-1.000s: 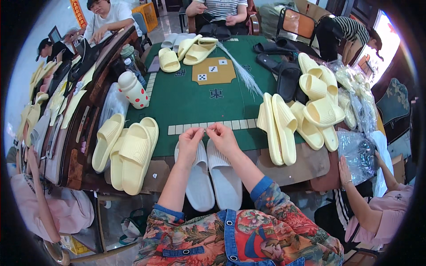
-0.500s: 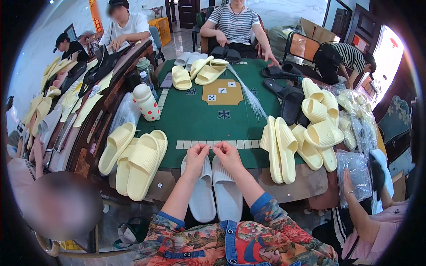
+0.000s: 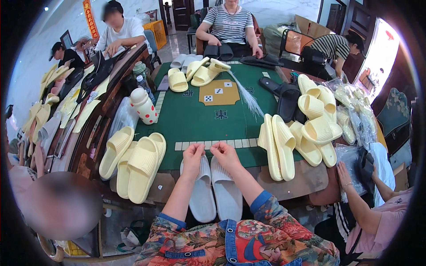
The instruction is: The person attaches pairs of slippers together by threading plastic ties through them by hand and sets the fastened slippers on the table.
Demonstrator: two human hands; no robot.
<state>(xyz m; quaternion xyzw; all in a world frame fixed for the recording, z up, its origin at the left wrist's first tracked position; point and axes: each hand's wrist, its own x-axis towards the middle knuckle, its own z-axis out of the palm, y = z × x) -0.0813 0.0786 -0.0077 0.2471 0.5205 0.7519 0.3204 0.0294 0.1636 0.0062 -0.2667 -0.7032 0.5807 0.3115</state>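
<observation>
Both my hands hover close together over the near edge of the green mat (image 3: 177, 124), above the toe ends of a pair of light grey slippers (image 3: 203, 195). My left hand (image 3: 193, 157) is closed in a pinch, thumb against finger. A short gap to its right, my right hand (image 3: 225, 156) pinches the same way. Whatever lies between the fingertips is too small to make out. The grey slippers rest side by side, partly behind my wrists. Pale yellow slippers lie to the left (image 3: 144, 166) and to the right (image 3: 284, 146).
A bundle of thin white strands (image 3: 248, 99) lies across the mat. At left stands a white bottle with red dots (image 3: 143, 106). Black slippers (image 3: 290, 99) lie at right, near bagged slippers (image 3: 355, 104). Co-workers sit around; one's hand (image 3: 344, 175) touches a clear plastic bag.
My hands stay nearly where they were, still pinched. Across the table, a person has drawn black slippers nearer. At right, a co-worker has brought a dark slipper to the plastic bag.
</observation>
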